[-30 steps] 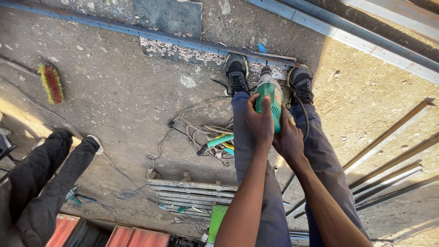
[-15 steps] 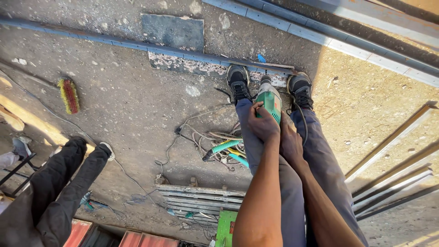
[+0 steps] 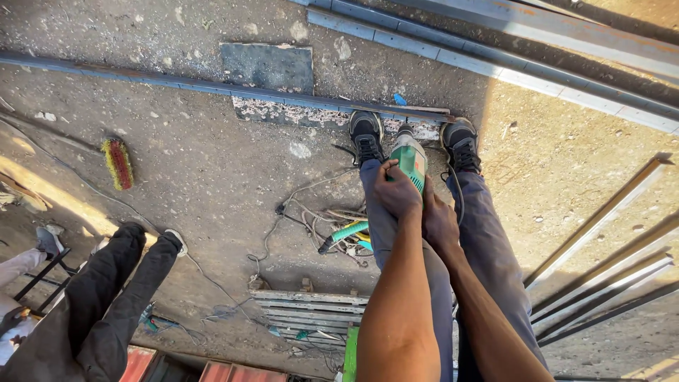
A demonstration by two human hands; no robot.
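Head view: left hand (image 3: 396, 192) is wrapped around the top of a green power tool (image 3: 411, 159); right hand (image 3: 440, 223) is closed on its rear body. Tool points down between two black shoes (image 3: 367, 136), close to a long metal bar (image 3: 212, 86) (lying across the concrete floor (image 3: 212, 177)). Loose cables (image 3: 332, 223) lie left of the legs.

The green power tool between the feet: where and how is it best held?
Grip the green power tool on its long body from above and behind, one hand stacked behind the other, as the left hand and right hand do now. The body stretches back toward the person and its working end points down at the metal bar, so the rear is free.
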